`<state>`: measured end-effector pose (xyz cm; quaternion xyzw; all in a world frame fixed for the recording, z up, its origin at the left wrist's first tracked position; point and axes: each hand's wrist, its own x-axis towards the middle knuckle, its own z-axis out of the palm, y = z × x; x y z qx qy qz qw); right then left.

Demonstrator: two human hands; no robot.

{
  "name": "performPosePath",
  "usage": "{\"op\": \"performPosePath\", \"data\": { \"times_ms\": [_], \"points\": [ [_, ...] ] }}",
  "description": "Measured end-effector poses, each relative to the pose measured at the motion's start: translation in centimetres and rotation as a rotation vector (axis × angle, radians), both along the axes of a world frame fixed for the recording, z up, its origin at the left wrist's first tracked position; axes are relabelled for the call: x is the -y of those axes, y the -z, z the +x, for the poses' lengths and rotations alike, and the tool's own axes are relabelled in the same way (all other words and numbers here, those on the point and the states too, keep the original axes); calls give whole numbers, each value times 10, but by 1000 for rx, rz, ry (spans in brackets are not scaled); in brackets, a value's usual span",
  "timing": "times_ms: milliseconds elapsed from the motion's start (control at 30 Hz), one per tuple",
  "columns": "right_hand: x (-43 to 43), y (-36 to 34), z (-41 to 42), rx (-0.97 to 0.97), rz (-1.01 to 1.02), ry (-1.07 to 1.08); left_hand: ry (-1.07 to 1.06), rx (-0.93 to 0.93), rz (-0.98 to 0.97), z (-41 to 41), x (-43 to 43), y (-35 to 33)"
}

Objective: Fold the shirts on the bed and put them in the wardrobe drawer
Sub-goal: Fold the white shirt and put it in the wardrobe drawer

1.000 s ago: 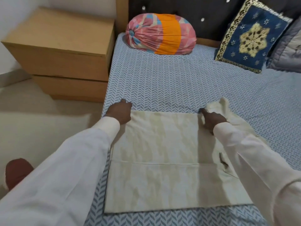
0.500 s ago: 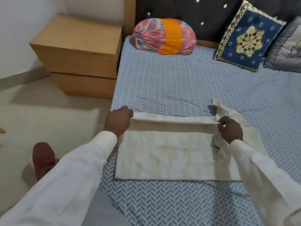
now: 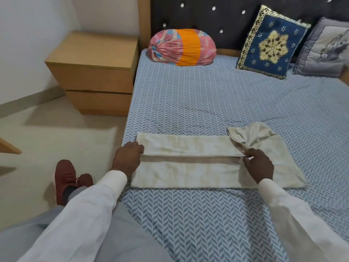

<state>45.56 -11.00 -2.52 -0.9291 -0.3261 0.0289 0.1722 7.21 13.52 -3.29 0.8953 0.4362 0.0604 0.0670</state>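
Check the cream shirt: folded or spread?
Partly folded. The shirt has its far flap doubled over; left hand and right hand hold that edge.

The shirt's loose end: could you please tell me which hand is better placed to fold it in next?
Probably the right. The right hand pinches the shirt just beside the bunched loose end, while the left hand holds the opposite edge.

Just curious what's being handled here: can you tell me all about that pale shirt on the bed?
The shirt is cream cloth with faint mottling, lying flat on the blue-patterned bed sheet as a long folded band. Its far flap is doubled toward the person; the left hand grips one end, the right hand pinches the other. A loose part bunches at right.
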Motion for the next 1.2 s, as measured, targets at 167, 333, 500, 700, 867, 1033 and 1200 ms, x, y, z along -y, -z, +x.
{"op": "performPosePath", "data": {
  "times_ms": [167, 333, 500, 700, 867, 1033, 1200],
  "points": [
    [1, 12, 0, -59, -134, -63, -39, -74, 26, -1, 8, 2],
    [-8, 11, 5, -93, -226, -123, -16, -170, -70, 29, 15, -7],
    [-21, 1, 15, -200, -380, -154, 111, -128, -381, 105, 30, 4],
    [-59, -13, 7, -37, -350, 37, 46, -249, -393, 118, 45, 33],
    [-92, -15, 3, 54, -336, 45, 50, -256, -426, 120, 41, 31],
    [-97, -14, 11, 135, -317, -3, 46, -287, -450, 123, 38, 31],
    [-68, -16, 20, 27, -184, 23, 48, -279, -462, 124, 37, 31]
  ]
}}
